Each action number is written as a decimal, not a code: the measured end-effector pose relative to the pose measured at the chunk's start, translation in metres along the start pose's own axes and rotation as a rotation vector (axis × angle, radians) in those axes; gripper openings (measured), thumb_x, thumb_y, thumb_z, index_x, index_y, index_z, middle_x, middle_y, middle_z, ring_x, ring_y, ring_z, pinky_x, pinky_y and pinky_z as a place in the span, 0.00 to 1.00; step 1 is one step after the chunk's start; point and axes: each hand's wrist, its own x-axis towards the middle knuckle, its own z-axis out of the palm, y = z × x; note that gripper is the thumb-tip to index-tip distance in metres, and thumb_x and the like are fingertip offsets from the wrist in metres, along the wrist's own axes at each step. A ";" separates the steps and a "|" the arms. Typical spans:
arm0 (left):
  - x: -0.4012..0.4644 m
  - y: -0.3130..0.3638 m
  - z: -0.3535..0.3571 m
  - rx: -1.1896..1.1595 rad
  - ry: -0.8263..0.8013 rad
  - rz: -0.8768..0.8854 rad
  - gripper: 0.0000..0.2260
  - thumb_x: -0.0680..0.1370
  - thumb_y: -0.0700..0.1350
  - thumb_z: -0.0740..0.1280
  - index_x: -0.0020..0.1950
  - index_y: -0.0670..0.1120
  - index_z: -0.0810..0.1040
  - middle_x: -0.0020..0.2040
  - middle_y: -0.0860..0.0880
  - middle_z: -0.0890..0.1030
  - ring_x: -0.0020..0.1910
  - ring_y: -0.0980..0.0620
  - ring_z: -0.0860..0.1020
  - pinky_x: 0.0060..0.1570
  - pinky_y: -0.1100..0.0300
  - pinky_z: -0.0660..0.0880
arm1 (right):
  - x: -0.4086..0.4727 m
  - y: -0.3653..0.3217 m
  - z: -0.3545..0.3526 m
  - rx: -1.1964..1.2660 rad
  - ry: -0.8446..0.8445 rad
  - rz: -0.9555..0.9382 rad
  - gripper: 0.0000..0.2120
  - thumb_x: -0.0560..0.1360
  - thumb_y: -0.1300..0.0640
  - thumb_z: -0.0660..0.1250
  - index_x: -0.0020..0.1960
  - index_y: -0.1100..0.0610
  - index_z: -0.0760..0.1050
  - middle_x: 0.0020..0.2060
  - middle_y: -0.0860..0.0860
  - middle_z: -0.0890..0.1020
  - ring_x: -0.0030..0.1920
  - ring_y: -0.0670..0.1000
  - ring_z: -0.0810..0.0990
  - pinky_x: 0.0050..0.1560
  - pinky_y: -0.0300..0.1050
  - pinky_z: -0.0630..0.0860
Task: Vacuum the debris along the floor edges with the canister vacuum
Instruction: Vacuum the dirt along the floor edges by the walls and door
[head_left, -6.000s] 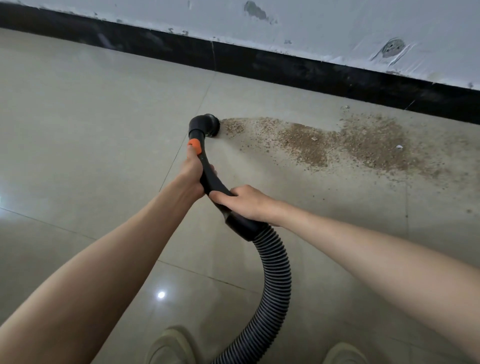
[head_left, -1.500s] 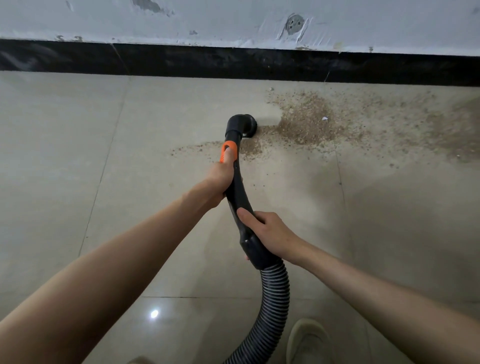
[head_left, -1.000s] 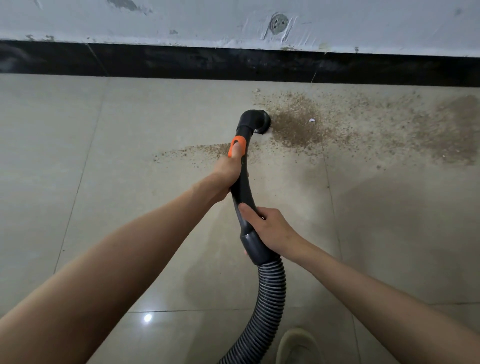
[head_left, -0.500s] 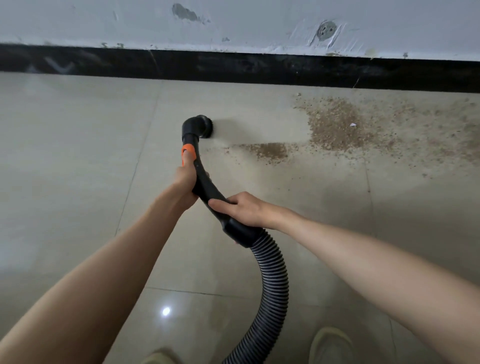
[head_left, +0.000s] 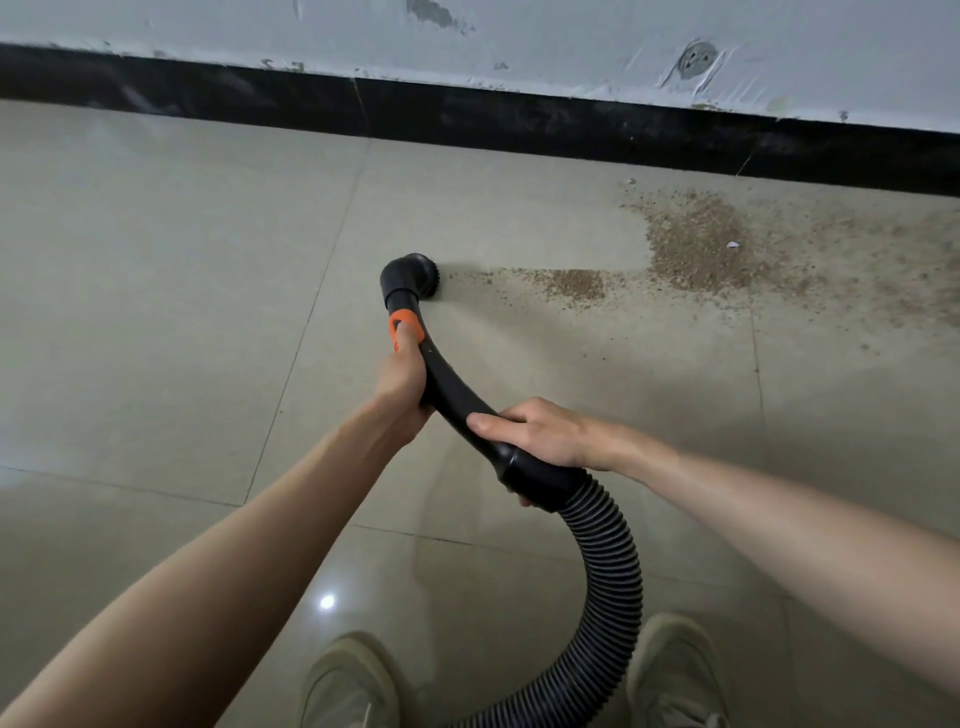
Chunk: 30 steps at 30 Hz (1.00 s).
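Here the left hand grips the curved black wand just behind its orange collar, fingers wrapped round the tube. The right hand holds the same wand further back, thumb lying along the top and fingers curled under, right beside the cuff where the ribbed hose joins. From that cuff the hose loops down and away from the wand, passing between two pale shoes at the bottom edge of the view.

The round brush nozzle at the front of the wand sits on the tiled floor, its bristles facing sideways toward the debris. Just beyond the nozzle a thin trail of brown grit begins, thickening into a small patch. Past that patch, further from the nozzle, lies a larger, denser heap of debris with a small white fleck in it, spreading on as fine scatter. The heap lies near the black skirting board, which runs along the foot of a scuffed white wall. The nozzle itself is well apart from the skirting.
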 end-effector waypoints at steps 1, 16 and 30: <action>-0.001 -0.001 0.002 -0.001 -0.007 -0.003 0.20 0.80 0.59 0.55 0.49 0.42 0.68 0.39 0.46 0.73 0.38 0.50 0.74 0.47 0.54 0.74 | -0.003 0.001 0.000 0.006 0.001 0.008 0.22 0.79 0.42 0.61 0.41 0.61 0.69 0.30 0.57 0.78 0.25 0.54 0.79 0.22 0.41 0.74; -0.016 -0.006 0.027 0.042 -0.118 -0.041 0.21 0.81 0.60 0.55 0.53 0.41 0.67 0.42 0.46 0.73 0.40 0.51 0.74 0.49 0.54 0.72 | -0.026 0.017 -0.006 0.056 0.081 0.026 0.24 0.78 0.40 0.62 0.43 0.62 0.71 0.33 0.59 0.80 0.27 0.56 0.81 0.31 0.48 0.78; -0.034 -0.030 0.054 0.095 -0.157 -0.056 0.20 0.81 0.59 0.53 0.55 0.41 0.67 0.41 0.47 0.72 0.40 0.51 0.73 0.51 0.54 0.73 | -0.054 0.048 -0.009 0.123 0.129 0.026 0.21 0.78 0.43 0.62 0.44 0.62 0.71 0.32 0.56 0.80 0.27 0.54 0.80 0.26 0.43 0.78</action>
